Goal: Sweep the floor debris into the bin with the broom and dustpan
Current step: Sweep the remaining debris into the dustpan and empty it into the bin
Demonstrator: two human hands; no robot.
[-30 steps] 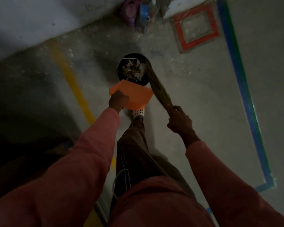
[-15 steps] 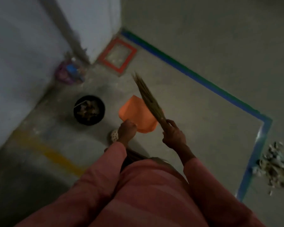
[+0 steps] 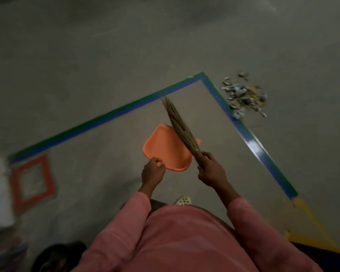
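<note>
Head view, dim light, some motion blur. Left hand (image 3: pixel 153 170), centre of frame: fingers curled and pinching the near rim of the orange plastic dustpan (image 3: pixel 163 148), which is held out in front of the body. Right hand (image 3: pixel 211 169), just right of it: fingers wrapped tight around the bound end of the straw-coloured bundled-grass broom (image 3: pixel 178 124). The bristles run up and to the left, crossing over the dustpan's right edge, and the tip lies near the blue-green tape line (image 3: pixel 106 116). Small pile of mixed debris (image 3: pixel 243 95): upper right of frame, on the grey concrete floor (image 3: pixel 86 55), just outside the tape's corner and well apart from dustpan and broom. Round black bin (image 3: pixel 57 256): lower left corner, partly hidden by the pink left sleeve (image 3: pixel 116 232); its contents are too dark to make out. Red tape square (image 3: pixel 31 183) at left edge. Yellow floor line (image 3: pixel 310 216) at lower right. White perforated shoe (image 3: pixel 183 200) shows between the forearms, below centre.
</note>
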